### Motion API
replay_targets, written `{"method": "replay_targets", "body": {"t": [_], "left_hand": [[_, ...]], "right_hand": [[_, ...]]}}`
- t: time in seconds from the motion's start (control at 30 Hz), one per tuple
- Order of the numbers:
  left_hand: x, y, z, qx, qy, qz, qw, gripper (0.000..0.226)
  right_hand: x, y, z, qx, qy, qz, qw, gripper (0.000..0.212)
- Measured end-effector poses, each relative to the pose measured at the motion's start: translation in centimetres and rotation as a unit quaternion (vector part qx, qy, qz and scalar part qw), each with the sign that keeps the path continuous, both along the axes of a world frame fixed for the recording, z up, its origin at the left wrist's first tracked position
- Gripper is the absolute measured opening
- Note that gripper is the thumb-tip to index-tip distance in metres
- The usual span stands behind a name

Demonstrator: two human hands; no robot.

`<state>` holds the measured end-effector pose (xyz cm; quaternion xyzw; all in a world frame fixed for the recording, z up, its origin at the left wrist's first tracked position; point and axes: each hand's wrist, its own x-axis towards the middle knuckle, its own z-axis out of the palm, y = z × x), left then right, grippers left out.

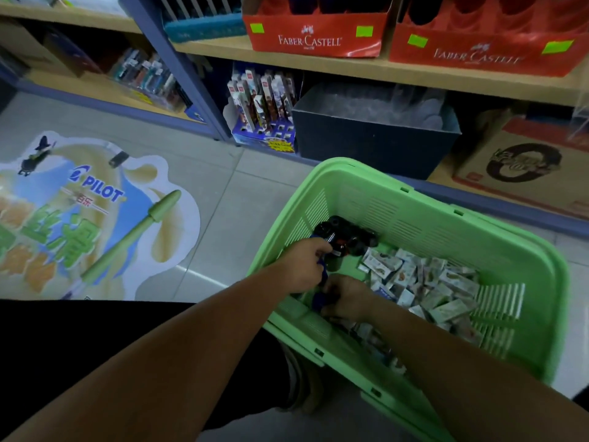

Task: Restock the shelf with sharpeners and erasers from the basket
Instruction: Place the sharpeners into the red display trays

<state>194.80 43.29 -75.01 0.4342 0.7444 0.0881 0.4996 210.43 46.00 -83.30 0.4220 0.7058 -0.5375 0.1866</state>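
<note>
Left hand (pixel 304 264) is clenched on a few small blue and black plastic sharpeners (pixel 331 245), pinching them just beside the loose heap of black sharpeners (pixel 350 232) at the far left corner of the pale green slotted plastic basket (pixel 414 193). Right hand (pixel 345 301) sits lower, against the near wall, its fingers curled round a blue plastic piece (pixel 318 300), probably another sharpener. Small paper-wrapped erasers (pixel 424 279) fill the right half of the basket in a jumble. The basket stands on the tiled floor (pixel 242 186), close to the wooden shelf (pixel 350 70) with its red cardboard display boxes (pixel 314 33) and, one level down, a dark bin (pixel 376 141).

To do this pick well, gather one kind only, close the fingers fully so nothing slips out on the lift, and clear the basket rim before turning to the shelf.

How many pieces each hand holds cannot be counted; the palms cover them. Motion blur softens the shelf goods, the erasers' print is unreadable, and the slot meant for this stock is not evident
</note>
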Motion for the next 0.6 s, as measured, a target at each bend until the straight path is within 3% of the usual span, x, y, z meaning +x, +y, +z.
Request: {"method": "replay_targets", "body": {"t": [0.13, 0.27, 0.47, 0.53, 0.6], "left_hand": [[0.7, 0.4, -0.5, 0.126, 0.112, -0.073, 0.983, 0.046], [1.2, 1.2, -1.8, 0.124, 0.191, -0.189, 0.955, 0.074], [2.3, 3.2, -4.0, 0.117, 0.32, -0.258, 0.904, 0.121], [2.2, 3.6, -4.7, 0.133, 0.338, -0.266, 0.893, 0.12], [1.9, 3.8, -5.3, 0.152, 0.318, -0.268, 0.897, 0.107]], "right_hand": [[0.8, 1.9, 2.1, 0.026, 0.059, -0.145, 0.987, 0.014], [2.3, 4.4, 3.7, 0.089, 0.088, -0.391, 0.912, 0.024], [2.0, 5.1, 2.8, -0.029, 0.088, -0.507, 0.857, 0.033], [1.7, 5.2, 2.1, -0.068, 0.091, -0.539, 0.835, 0.038], [1.6, 5.2, 1.4, -0.079, 0.092, -0.536, 0.835, 0.038]]}}
